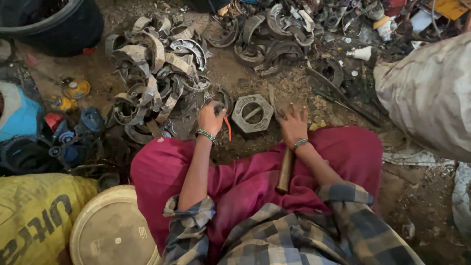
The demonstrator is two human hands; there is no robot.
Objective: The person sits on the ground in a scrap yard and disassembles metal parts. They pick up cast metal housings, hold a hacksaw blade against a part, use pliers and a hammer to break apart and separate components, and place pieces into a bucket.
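seen from above, we sit cross-legged on the dirt floor, plaid sleeves and a magenta cloth (255,172) across our lap. a round cream lid (110,228) and a yellow sack (34,211) lie at our left knee. a wooden tool handle (284,171) rests on the cloth under our right wrist. our right hand (293,125) lies palm down with fingers spread loosely on the ground, gripping nothing, just beside a grey octagonal metal block (252,113) with a round opening crossed by a bar. our left hand (211,118) is curled tight around a small tool with an orange strip (228,126) hanging from it; what the dark head of that tool is we cannot tell. the block sits on the dirt between our two hands. just beyond the left hand rises a heap of curved, worn brake shoes (157,73), with a second heap (274,37) farther off. a pale bulging sack (431,93) stands at right, a black tub (54,24) in the far left corner.
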